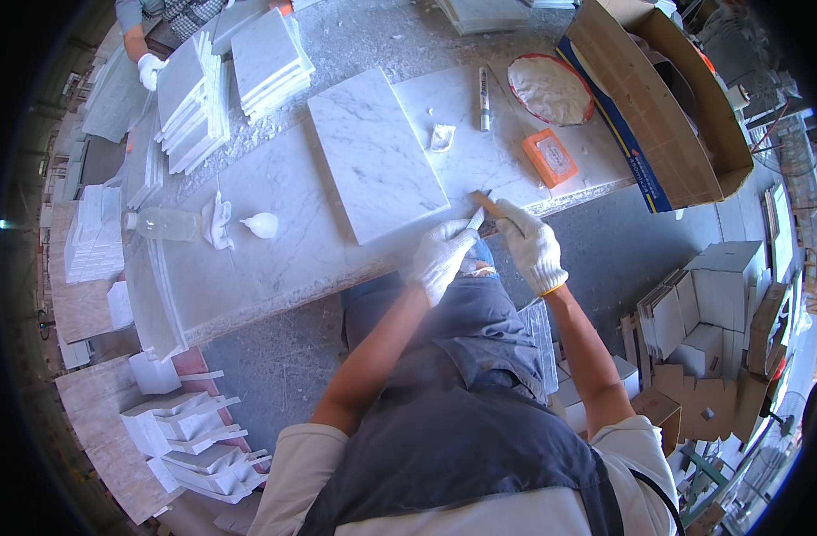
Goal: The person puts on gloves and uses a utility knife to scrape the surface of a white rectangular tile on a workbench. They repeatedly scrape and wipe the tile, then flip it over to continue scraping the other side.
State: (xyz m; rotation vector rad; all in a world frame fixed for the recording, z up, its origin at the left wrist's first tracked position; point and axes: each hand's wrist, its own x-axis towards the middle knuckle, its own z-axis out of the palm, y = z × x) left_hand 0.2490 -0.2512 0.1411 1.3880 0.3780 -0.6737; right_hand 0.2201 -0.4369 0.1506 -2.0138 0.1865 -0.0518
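Note:
Both my hands wear white knit gloves and meet just off the near edge of the stone bench. My right hand (529,246) is closed on a flat tan stick-like tool (485,204), its end pointing up and left. In my left hand (440,257) a thin pale strip (476,217), perhaps a blade, is pinched, its tip close to the tan tool. Whether the two touch, I cannot tell. A grey-veined white marble tile (377,156) lies flat beyond my left hand. An orange box (550,158) sits beyond my right hand.
On the bench (248,295) are a marker (484,98), a red-rimmed dish of white paste (551,89), a white lump (441,138), a white bulb (261,225) and a plastic bottle (163,223). A co-worker's gloved hand (150,71) touches stacked tiles (192,107). A cardboard box (658,107) stands right.

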